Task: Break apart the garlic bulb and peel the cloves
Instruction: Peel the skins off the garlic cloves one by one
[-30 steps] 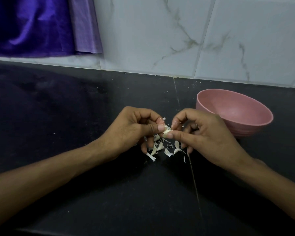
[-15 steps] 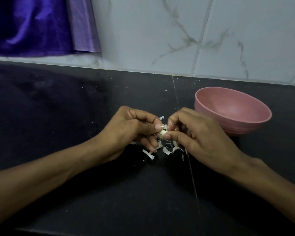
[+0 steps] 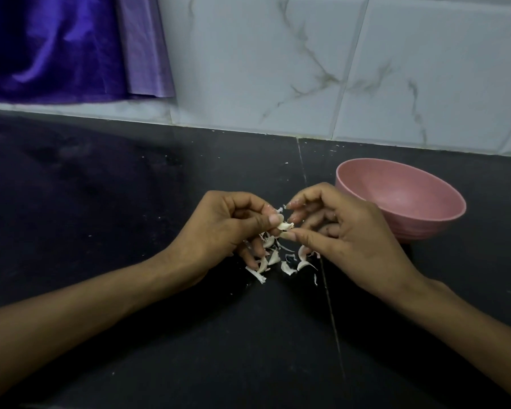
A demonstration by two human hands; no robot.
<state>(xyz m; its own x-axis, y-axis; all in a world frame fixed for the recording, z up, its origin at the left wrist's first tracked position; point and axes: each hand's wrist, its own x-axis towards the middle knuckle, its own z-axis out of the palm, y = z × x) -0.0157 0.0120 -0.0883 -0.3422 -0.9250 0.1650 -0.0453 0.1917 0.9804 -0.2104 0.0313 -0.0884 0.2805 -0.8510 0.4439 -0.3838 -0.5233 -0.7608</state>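
A small pale garlic clove is pinched between the thumb and fingers of my left hand, just above the dark counter. My right hand meets it from the right, its thumb tip touching the clove's underside and its fingers curled over the top. Several white scraps of garlic skin lie scattered on the counter under both hands. A tiny flake of skin sticks up between the fingertips.
A pink bowl stands on the black counter just right of my right hand, its inside looking bare. A marbled tile wall runs along the back. Purple cloth hangs at the upper left.
My right hand's fingers have spread a little away from the clove, with the thumb staying against it. Both hands keep almost the same place above the skins.
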